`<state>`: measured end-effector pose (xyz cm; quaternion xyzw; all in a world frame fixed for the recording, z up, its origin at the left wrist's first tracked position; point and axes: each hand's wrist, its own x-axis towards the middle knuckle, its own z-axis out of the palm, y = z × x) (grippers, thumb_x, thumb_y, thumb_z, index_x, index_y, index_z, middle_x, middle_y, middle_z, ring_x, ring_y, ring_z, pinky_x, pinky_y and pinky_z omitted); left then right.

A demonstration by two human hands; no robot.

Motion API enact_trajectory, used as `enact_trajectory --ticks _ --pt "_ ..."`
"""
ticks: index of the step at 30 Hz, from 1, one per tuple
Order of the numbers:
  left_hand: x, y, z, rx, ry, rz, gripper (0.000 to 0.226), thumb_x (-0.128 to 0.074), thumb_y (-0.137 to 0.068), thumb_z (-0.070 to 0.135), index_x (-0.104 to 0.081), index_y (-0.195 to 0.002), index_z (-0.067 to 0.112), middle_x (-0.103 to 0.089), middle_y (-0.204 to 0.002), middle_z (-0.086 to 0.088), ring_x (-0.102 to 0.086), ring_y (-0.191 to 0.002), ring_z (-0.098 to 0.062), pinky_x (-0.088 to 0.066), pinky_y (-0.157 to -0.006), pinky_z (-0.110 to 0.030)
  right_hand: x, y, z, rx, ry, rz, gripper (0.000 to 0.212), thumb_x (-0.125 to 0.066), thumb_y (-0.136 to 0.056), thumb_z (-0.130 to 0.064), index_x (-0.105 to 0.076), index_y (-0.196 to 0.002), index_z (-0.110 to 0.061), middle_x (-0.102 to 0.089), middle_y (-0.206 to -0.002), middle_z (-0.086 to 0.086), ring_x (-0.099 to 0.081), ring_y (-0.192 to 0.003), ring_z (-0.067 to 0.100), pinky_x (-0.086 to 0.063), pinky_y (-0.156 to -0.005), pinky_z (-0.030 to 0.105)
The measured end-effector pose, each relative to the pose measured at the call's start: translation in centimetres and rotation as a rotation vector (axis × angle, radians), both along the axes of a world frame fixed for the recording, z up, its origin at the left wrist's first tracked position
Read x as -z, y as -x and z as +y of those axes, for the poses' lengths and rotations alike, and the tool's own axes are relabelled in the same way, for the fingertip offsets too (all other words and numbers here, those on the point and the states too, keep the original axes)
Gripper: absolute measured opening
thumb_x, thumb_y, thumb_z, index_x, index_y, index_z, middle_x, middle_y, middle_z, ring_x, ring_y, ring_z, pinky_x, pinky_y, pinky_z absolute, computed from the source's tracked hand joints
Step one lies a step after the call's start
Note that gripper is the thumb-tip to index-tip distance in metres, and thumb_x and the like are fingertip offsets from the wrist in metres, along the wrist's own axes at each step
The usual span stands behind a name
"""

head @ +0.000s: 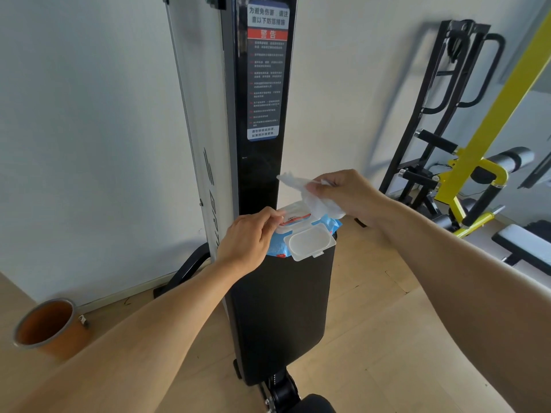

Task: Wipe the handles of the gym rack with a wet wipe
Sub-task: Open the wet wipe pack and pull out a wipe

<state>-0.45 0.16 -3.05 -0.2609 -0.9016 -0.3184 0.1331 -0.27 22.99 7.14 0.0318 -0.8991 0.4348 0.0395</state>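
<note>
Head view: right hand pinches wet wipe; left hand grips pack.

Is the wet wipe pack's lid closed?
No, the clear flip lid hangs open while the right hand pulls a wipe out.

A tall black upright column fills the upper centre of the frame and blocks the way straight ahead, a black padded bench fills the lower centre, and open floor lies to its right before the black-and-yellow gym rack at right.
</note>
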Motion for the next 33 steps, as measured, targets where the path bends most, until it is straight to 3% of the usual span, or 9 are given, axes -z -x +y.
enact_trajectory --ticks 5,7,11,15,18,23,29,33 --pt "-0.5 -0.4 -0.2 0.038 -0.011 0.040 0.054 -0.027 -0.097 0.063 -0.051 -0.134 0.033 -0.069 -0.123 0.008 -0.069 -0.107 -0.014 -0.055 -0.087 -0.026 0.8 -0.4 -1.4 -0.108 -0.107 -0.124 0.015 -0.063 -0.096 -0.034 -0.074 -0.090 -0.027 -0.073 -0.090 0.001 -0.066 -0.082 0.022 -0.054 -0.075 0.034" --pt "-0.5 -0.4 -0.2 0.030 -0.010 0.035 0.047 -0.034 -0.099 0.057 -0.054 -0.133 0.032 -0.071 -0.120 0.006 -0.069 -0.106 -0.015 -0.052 -0.089 -0.024 1.3 -0.4 -2.4 -0.116 -0.152 -0.113 0.011 -0.066 -0.094 -0.033 -0.074 -0.094 -0.026 -0.073 -0.097 0.000 -0.068 -0.089 0.024 -0.057 -0.079 0.036" --pt "-0.4 -0.5 -0.3 0.018 0.002 0.021 0.050 -0.033 -0.094 0.060 -0.053 -0.129 0.030 -0.071 -0.117 0.004 -0.070 -0.104 -0.018 -0.057 -0.091 -0.033 1.8 -0.7 -3.9 0.011 -0.204 -0.013 0.011 -0.080 -0.079 -0.039 -0.072 -0.085 -0.035 -0.070 -0.095 -0.008 -0.063 -0.085 0.015 -0.056 -0.074 0.028" --pt "-0.2 -0.3 -0.2 -0.010 0.000 0.008 0.040 -0.033 -0.095 0.061 -0.048 -0.114 0.029 -0.070 -0.114 0.004 -0.070 -0.100 -0.017 -0.061 -0.088 -0.037 2.4 -0.5 -4.6 0.075 -0.259 0.034 0.013 -0.082 -0.078 -0.039 -0.070 -0.082 -0.033 -0.068 -0.094 -0.008 -0.063 -0.086 0.017 -0.053 -0.067 0.019" --pt "-0.1 -0.3 -0.1 -0.034 -0.020 -0.026 0.046 -0.030 -0.096 0.060 -0.049 -0.117 0.024 -0.070 -0.114 0.002 -0.068 -0.102 -0.019 -0.060 -0.089 -0.039 2.3 -0.6 -4.7 0.076 -0.293 0.015 0.011 -0.080 -0.080 -0.039 -0.072 -0.085 -0.032 -0.067 -0.092 -0.008 -0.063 -0.086 0.017 -0.052 -0.068 0.020" --pt "0.1 0.0 0.0 -0.057 -0.003 -0.028 0.035 -0.033 -0.102 0.053 -0.046 -0.118 0.025 -0.069 -0.113 0.002 -0.068 -0.102 -0.019 -0.061 -0.087 -0.040 1.7 -0.4 -3.5 0.172 -0.041 0.011 0.016 -0.081 -0.079 -0.036 -0.080 -0.089 -0.023 -0.074 -0.093 0.000 -0.067 -0.087 0.022 -0.060 -0.075 0.035" --pt "0.2 0.0 0.0 -0.052 0.010 0.013 0.026 -0.033 -0.103 0.050 -0.044 -0.111 0.028 -0.068 -0.112 0.004 -0.068 -0.097 -0.015 -0.062 -0.083 -0.035 0.5 -0.3 -0.9 0.311 0.026 0.061 0.016 -0.079 -0.082 -0.034 -0.079 -0.091 -0.021 -0.072 -0.100 0.000 -0.064 -0.093 0.020 -0.048 -0.064 0.023" --pt "0.0 -0.1 -0.1 -0.050 -0.003 0.012 0.033 -0.032 -0.100 0.051 -0.045 -0.114 0.025 -0.067 -0.113 0.003 -0.068 -0.096 -0.015 -0.061 -0.084 -0.031 0.0 -0.8 -0.1 0.294 0.021 0.055 0.015 -0.083 -0.077 -0.031 -0.080 -0.087 -0.020 -0.072 -0.086 -0.003 -0.061 -0.078 0.009 -0.047 -0.062 0.019"
